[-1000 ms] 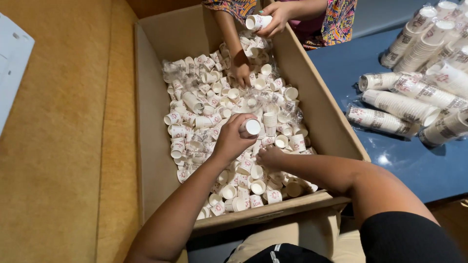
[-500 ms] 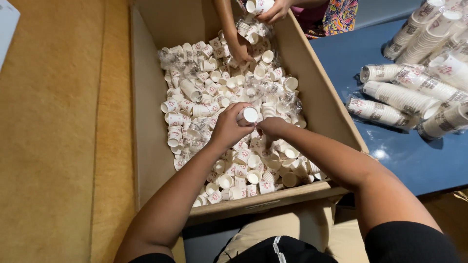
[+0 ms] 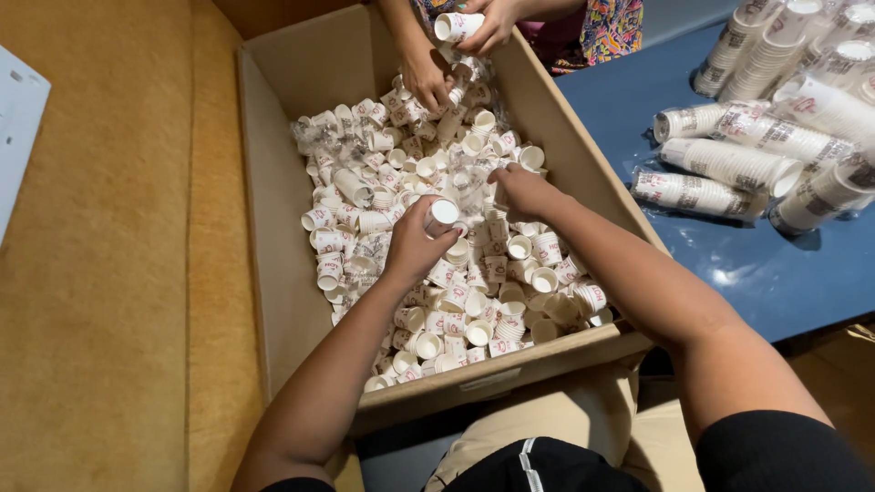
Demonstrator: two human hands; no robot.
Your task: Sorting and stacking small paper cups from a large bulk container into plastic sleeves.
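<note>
Head view: left hand is curled around a small white paper cup, holding it just above the heap of loose small white paper cups in the brown cardboard box. Right hand, just right and slightly farther, presses fingers-down into the heap, its grip hidden. Another person's hands work at the far end.
</note>
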